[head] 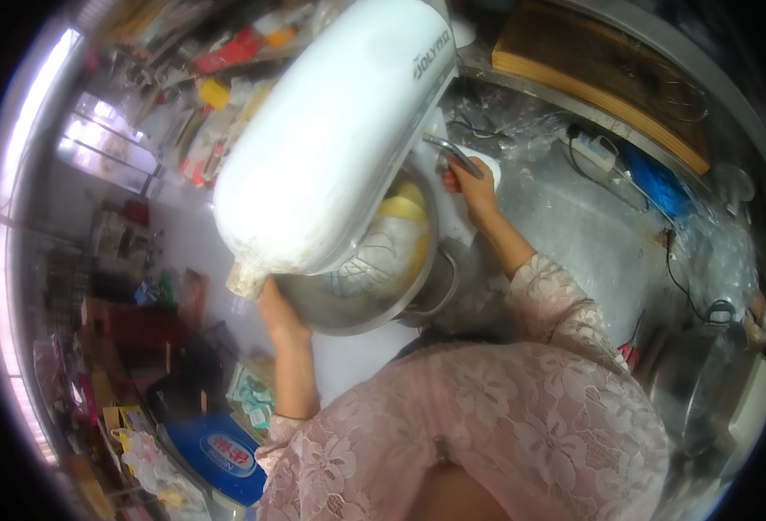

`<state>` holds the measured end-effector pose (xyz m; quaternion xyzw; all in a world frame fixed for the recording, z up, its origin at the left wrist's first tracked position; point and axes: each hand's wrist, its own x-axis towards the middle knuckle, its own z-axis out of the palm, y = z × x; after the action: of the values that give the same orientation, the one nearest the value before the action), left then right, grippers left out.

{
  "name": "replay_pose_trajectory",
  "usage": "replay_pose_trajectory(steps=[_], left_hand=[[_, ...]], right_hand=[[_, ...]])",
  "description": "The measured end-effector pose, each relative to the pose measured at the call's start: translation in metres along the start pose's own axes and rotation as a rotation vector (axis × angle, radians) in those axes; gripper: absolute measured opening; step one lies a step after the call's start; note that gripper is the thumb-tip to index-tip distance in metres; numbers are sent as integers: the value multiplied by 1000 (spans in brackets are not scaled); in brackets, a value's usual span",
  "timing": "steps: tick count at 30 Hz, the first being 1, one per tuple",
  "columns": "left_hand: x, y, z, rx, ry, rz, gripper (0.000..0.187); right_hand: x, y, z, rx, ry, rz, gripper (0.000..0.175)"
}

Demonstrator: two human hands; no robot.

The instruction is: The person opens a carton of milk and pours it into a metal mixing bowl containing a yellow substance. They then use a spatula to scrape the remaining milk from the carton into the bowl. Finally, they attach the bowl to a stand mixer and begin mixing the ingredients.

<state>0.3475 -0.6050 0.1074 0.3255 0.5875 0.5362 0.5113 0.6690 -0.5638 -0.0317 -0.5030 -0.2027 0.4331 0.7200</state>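
Note:
A large white stand mixer (331, 130) fills the upper middle of the view. Under its head is a metal mixing bowl (331, 319) with a wire whisk (363, 260) in it, among pale and yellow contents. My right hand (474, 185) is at a bent metal lever (454, 155) on the mixer's side, its fingers curled near the lever's end. My left hand (278, 306) is at the bowl's left side, below the front of the mixer head; its fingers are hidden, so its grip does not show.
A metal pot (444, 280) with a loop handle stands right of the bowl. On the metal worktop (571, 234) lie a white power strip (591, 150), cables and clear plastic. A wooden box or board (604, 91) is at the back; a blue box (213, 456) is at lower left.

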Motion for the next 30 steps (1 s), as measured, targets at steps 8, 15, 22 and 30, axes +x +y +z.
replay_pose_trajectory(steps=[8,15,22,30], left_hand=[[2,-4,-2,70,81,130,33],[2,-5,-1,39,79,151,33],[1,-6,-2,-33,53,129,34],[-4,-1,-3,34,7,53,44]], right_hand=[[-2,-11,-6,-191,-117,-312,23],[5,-18,-16,-588,-117,-639,32],[11,-19,-19,-694,-173,-847,34],[4,-11,-25,-671,-144,-788,39]])
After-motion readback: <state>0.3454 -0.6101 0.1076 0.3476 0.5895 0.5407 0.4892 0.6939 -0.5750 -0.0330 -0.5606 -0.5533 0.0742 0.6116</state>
